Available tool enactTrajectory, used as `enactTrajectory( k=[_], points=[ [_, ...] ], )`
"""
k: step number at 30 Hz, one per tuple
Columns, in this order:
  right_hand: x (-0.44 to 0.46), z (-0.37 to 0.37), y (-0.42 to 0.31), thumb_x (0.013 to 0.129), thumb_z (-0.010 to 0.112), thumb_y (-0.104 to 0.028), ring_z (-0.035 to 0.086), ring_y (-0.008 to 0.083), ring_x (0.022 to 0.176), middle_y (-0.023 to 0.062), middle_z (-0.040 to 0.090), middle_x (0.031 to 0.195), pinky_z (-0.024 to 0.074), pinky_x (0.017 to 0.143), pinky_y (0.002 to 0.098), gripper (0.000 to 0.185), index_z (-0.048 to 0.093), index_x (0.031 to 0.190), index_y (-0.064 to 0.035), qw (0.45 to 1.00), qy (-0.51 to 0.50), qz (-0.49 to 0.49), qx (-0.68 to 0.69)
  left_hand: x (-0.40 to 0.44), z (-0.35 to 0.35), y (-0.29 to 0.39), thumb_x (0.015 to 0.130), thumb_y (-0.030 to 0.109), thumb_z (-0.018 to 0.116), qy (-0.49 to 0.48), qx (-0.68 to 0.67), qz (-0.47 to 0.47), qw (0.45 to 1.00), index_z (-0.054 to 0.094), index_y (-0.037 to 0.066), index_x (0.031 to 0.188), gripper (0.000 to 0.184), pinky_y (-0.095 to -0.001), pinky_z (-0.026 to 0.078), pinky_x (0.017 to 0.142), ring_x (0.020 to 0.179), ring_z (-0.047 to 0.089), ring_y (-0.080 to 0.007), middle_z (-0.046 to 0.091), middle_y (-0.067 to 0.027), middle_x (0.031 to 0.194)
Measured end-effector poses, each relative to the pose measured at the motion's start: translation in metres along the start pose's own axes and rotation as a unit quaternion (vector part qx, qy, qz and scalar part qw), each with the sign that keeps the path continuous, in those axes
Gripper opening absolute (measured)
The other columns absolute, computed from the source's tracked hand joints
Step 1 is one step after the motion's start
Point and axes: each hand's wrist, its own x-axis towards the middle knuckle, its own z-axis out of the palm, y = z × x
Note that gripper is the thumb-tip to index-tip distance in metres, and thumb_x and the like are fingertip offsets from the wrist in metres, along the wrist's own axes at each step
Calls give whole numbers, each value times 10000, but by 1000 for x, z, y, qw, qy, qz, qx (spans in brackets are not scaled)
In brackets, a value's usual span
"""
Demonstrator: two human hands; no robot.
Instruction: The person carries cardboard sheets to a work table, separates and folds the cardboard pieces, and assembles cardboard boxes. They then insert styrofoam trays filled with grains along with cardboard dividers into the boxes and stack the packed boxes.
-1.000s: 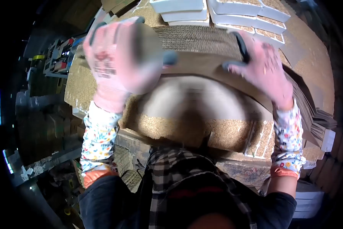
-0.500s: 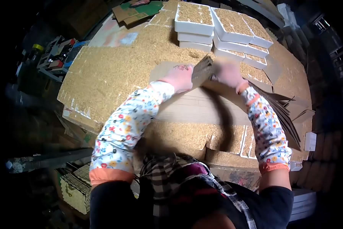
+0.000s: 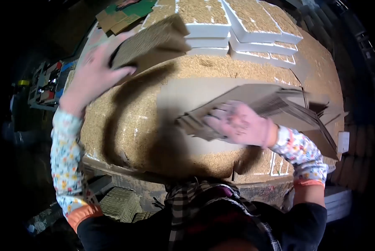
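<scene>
My left hand [image 3: 93,73], in a pink glove, is closed round a thick bundle of cardboard pieces [image 3: 152,48] and holds it raised over the left of the work surface. The bundle is slightly blurred. My right hand [image 3: 239,125], also gloved in pink, has its fingers curled over the near end of a stack of folded cardboard sheets [image 3: 258,94]. That stack fans out to the right, its edges uneven. Beneath it lies a flat cardboard sheet [image 3: 177,90]. My fingertips on the right side are partly hidden by the cardboard.
White trays [image 3: 210,31] filled with a tan, crumbly material stand stacked at the back. Green and brown cardboard pieces [image 3: 122,16] lie at the far left. The work surface [image 3: 133,121] has a grainy tan top. A textured stack [image 3: 118,203] sits below its front edge.
My hands have moved apart. The left one has swung up and left with a cardboard bundle in it; the right has come down and left onto the folded stack.
</scene>
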Motion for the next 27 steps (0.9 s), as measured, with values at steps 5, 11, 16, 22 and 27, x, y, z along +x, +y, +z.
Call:
enactTrajectory(
  k=[5, 11, 16, 22, 27],
  points=[
    [69, 100, -5, 870, 478, -89, 520, 183, 694, 34, 553, 824, 450, 659, 279, 178, 543, 1028, -38, 990, 19, 40, 137, 74, 79, 107, 693, 608, 660, -139, -274, 67, 949, 206, -34, 1404, 1060, -366, 411, 959, 1147, 502, -345, 462, -305, 1247],
    [32, 184, -28, 952, 394, -271, 359, 175, 1297, 69, 343, 1439, 234, 1116, 336, 428, 408, 1346, -104, 965, 29, 99, 241, 60, 165, 203, 730, 475, 622, -374, -96, 187, 903, 252, -138, 1316, 925, -387, 411, 953, 1111, 513, -417, 509, -331, 1168],
    [-68, -6, -93, 850, 532, -389, 345, 286, 1294, 130, 375, 1396, 202, 1103, 452, 597, 389, 1345, -89, 965, 73, 111, 225, 57, 162, 212, 690, 188, 548, -366, -70, 145, 916, 377, -80, 1126, 539, -426, 468, 836, 980, 577, -410, 579, -283, 1047],
    [-192, -29, 43, 600, 773, -466, 440, 312, 1222, 168, 519, 1246, 272, 1054, 459, 942, 364, 1344, -57, 882, -19, 453, -125, 66, 160, 221, 684, 236, 627, -346, -20, 132, 929, 404, -21, 1155, 582, -418, 461, 848, 993, 569, -407, 567, -288, 1043],
    [-135, -51, 27, 678, 707, -447, 578, 279, 1030, 138, 615, 1071, 422, 876, 383, 679, 505, 1176, -32, 850, -111, 507, -90, 68, 129, 202, 647, 392, 698, -259, -56, -80, 961, 460, -67, 1130, 708, -378, 462, 884, 1026, 573, -383, 587, -255, 1084]
  ],
)
